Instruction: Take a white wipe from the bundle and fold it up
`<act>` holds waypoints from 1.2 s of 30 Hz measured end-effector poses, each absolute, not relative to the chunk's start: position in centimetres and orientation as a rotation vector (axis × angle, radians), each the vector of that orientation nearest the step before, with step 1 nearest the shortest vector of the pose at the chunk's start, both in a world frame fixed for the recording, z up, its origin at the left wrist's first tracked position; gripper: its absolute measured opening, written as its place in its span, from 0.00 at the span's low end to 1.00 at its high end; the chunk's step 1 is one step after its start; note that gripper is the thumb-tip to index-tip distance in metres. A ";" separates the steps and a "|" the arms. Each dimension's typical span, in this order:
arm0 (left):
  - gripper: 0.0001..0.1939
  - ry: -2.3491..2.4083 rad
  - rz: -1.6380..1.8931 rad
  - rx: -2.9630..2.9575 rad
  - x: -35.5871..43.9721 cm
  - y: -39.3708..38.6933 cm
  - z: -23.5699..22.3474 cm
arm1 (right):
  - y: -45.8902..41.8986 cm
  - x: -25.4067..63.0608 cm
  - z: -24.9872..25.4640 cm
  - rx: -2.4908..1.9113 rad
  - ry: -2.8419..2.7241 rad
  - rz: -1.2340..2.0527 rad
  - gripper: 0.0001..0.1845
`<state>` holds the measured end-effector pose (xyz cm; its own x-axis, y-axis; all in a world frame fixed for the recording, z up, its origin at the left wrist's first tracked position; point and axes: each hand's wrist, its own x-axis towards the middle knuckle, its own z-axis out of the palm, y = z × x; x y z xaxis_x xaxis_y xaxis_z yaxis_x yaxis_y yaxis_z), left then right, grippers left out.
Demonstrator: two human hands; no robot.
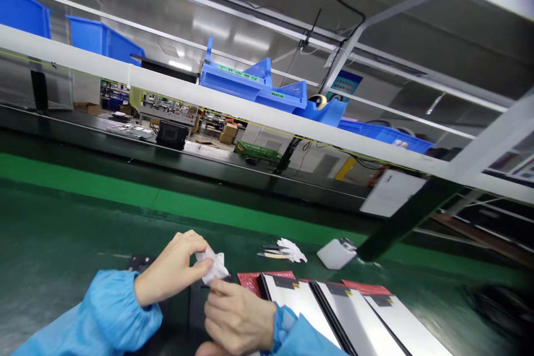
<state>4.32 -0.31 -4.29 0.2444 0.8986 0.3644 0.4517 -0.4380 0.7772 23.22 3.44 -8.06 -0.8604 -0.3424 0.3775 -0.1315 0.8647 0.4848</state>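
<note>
Crumpled white wipe held up between two hands

We see a small white wipe (217, 268) raised between the hands, above the green bench top (83, 222) and in front of some dark parts lying there. It looks thin and soft, like cloth or tissue, bunched into uneven folds. Its colour is plain white with faint grey shading in the creases, and one loose corner spreads out to the right of the fingers. We make out no print on it, though slight blur softens its edges.

Our left hand (177, 264) is closed on the wipe, the thumb pressed over its near face and the fingers behind. Our right hand (240, 314) is just below, its fingers curled in and its uppermost fingertip meeting the lower edge; we cannot tell whether it pinches the material. Both wrists come out of light blue, gathered sleeves.

Farther along the bench, another crumpled white wipe (293, 250) lies beside a few slim tools (273, 256), well apart from the hands. A translucent white bottle (337, 254) with a dark top is to the right of these. Nearer us, flat pale panels (354, 317) lie side by side just right of the right hand, with red wrapping (250, 282) showing past their far ends.
</note>
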 end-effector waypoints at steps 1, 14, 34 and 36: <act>0.05 1.239 1.114 2.058 4.7 -0.9 -4.0 | 3.3 23.2 -8.0 0.345 -2.589 -0.616 0.31; 0.08 0.969 0.803 2.244 3.1 -1.9 -2.4 | 2.5 23.6 -8.3 0.391 -2.713 -0.469 0.30; 0.04 0.890 0.836 1.789 5.7 -1.1 -5.4 | 1.6 23.9 -8.3 0.504 -2.853 -0.443 0.19; 0.07 0.792 0.838 1.650 5.7 -0.8 -5.4 | 1.4 23.9 -7.7 0.506 -2.831 -0.460 0.18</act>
